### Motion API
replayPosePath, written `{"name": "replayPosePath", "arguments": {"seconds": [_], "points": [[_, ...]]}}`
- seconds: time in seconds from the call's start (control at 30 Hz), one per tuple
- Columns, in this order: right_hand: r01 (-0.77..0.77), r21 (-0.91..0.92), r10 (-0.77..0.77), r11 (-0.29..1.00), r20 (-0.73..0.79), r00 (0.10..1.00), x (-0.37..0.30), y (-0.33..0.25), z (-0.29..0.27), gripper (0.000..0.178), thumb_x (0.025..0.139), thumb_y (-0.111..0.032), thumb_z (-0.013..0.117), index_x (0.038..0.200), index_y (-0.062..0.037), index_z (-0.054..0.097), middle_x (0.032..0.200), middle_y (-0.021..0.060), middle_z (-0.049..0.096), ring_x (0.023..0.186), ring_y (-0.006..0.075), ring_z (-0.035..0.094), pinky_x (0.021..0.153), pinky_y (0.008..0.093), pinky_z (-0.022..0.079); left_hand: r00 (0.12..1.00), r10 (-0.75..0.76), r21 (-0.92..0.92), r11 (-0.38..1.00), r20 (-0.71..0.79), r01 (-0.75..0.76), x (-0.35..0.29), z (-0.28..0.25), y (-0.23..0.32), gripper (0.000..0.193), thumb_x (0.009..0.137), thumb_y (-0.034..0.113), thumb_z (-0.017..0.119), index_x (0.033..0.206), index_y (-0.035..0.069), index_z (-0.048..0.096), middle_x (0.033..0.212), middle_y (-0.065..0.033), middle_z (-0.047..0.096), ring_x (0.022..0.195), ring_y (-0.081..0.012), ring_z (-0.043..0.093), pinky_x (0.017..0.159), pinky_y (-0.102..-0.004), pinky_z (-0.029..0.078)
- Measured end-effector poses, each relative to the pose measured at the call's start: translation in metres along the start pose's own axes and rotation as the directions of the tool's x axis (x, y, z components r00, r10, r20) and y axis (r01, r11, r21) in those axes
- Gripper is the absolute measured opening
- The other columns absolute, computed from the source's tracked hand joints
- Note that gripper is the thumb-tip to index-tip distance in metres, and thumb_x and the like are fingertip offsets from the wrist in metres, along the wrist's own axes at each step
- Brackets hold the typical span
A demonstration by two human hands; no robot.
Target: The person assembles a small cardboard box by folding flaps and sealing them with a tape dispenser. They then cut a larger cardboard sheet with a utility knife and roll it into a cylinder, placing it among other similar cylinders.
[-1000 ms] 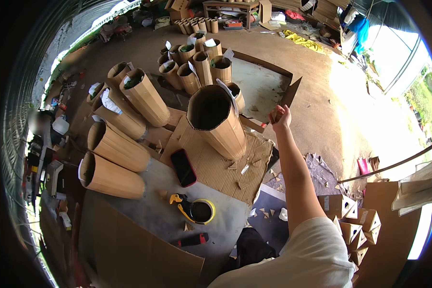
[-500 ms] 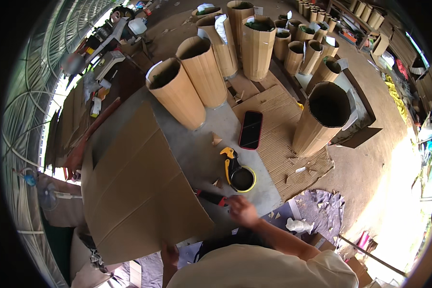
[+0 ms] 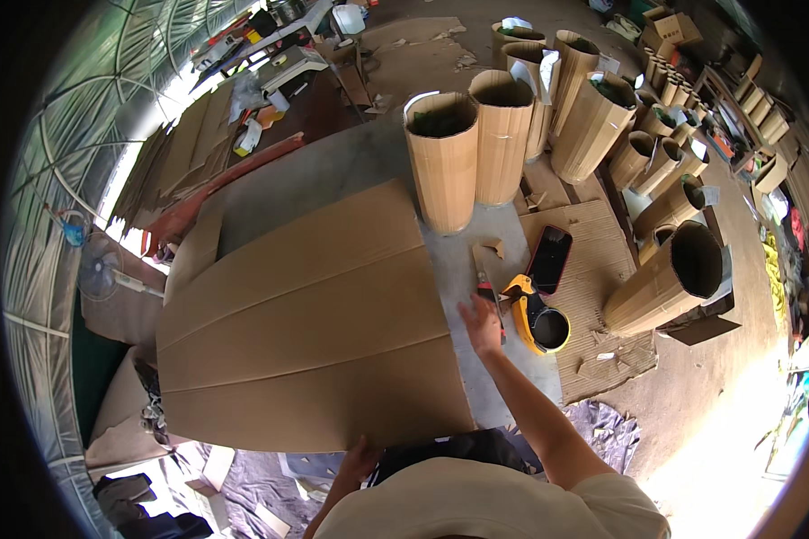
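A large brown cardboard sheet (image 3: 315, 314) lies over the left and near part of the grey tabletop (image 3: 458, 256). My left hand (image 3: 360, 460) is closed on its near edge, the fingers partly hidden beneath. Just right of the sheet, my right hand (image 3: 483, 327) has its fingers spread, beside and partly over the handle of a red and black knife (image 3: 486, 290). The knife lies with its blade pointing away from me. To the right are a yellow and black tape dispenser (image 3: 523, 316) and a dark phone with a red edge (image 3: 549, 259).
Tall cardboard tubes (image 3: 442, 171) stand along the table's far side, several with green material inside. Another tube (image 3: 652, 292) leans at the right. Corrugated cardboard (image 3: 593, 328) with scraps lies under the phone. A fan (image 3: 103, 269) is at the left.
The view has turned left. The cardboard sheet lies flatter and squarer before me. The knife has swung from pointing left to pointing away, and my right hand has moved forward with it.
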State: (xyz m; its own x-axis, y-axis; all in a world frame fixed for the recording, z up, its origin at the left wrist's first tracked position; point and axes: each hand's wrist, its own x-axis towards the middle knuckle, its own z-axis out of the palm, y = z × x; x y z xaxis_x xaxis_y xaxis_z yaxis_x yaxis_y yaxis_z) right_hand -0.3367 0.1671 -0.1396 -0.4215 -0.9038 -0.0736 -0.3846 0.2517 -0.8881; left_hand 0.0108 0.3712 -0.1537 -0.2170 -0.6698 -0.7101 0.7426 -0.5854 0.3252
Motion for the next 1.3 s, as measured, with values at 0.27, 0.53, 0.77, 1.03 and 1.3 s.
{"name": "replayPosePath", "arguments": {"seconds": [0.27,0.53,0.77,1.03,1.3], "points": [[-0.249,0.079,0.235,0.965,0.154,0.96,-0.057,0.011,0.031,0.054,0.065,-0.022,0.072,0.109,-0.0011,0.049,0.092,0.0161,0.062,0.086,0.0318,0.059,0.075,0.0399,0.046,0.938,-0.094,0.094,0.987,-0.335,0.133,0.001,0.024,-0.016,0.041,0.083,0.017,0.061,0.121,0.011,0.044,0.117,-0.0129,0.052,0.112,-0.0285,0.047,0.093,-0.0464,0.042],[0.497,-0.219,-0.543,0.84,-0.325,0.774,0.039,-0.152,-0.042,0.072,0.064,-0.014,0.07,0.127,-0.009,0.037,0.121,0.02,0.037,0.098,0.0389,0.044,0.081,0.0453,0.04,0.929,-0.103,0.31,0.925,-0.355,0.22,0.016,-0.007,-0.014,0.045,0.079,0.023,0.067,0.115,0.006,0.046,0.098,-0.0155,0.058,0.078,-0.0313,0.061,0.064,-0.0424,0.055],[0.733,-0.588,-0.799,0.342,0.229,0.557,0.169,-0.244,-0.023,0.018,0.076,-0.023,0.059,0.082,-0.0066,0.052,0.09,0.0076,0.053,0.077,0.0233,0.057,0.062,0.0354,0.049,0.916,0.035,0.847,0.396,-0.399,0.354,0.01,0.054,0.019,0.03,0.084,0.03,0.055,0.073,0.002,0.061,0.064,-0.0077,0.06,0.058,-0.017,0.061,0.05,-0.0292,0.051],[0.958,0.242,-0.926,0.154,0.372,0.055,0.06,-0.262,0.115,0.03,0.071,-0.012,0.062,0.101,-0.0149,0.058,0.106,0.0103,0.052,0.095,0.0262,0.052,0.08,0.0397,0.044,0.538,0.819,0.713,0.254,0.2,-0.653,0.069,0.165,0.182,0.045,0.081,0.024,0.061,0.12,0.008,0.047,0.119,-0.0074,0.044,0.108,-0.0188,0.042,0.089,-0.0336,0.039],[-0.092,-0.046,0.097,0.995,0.128,0.987,0.155,-0.111,0.114,0.076,0.072,-0.057,0.062,0.129,-0.0103,0.042,0.122,0.0174,0.049,0.11,0.0308,0.049,0.093,0.0368,0.039,0.308,0.903,0.792,-0.054,0.299,-0.609,0.187,0.154,0.242,0.055,0.085,0.029,0.057,0.129,0.004,0.034,0.123,-0.015,0.037,0.112,-0.0251,0.037,0.097,-0.037,0.031]]}}
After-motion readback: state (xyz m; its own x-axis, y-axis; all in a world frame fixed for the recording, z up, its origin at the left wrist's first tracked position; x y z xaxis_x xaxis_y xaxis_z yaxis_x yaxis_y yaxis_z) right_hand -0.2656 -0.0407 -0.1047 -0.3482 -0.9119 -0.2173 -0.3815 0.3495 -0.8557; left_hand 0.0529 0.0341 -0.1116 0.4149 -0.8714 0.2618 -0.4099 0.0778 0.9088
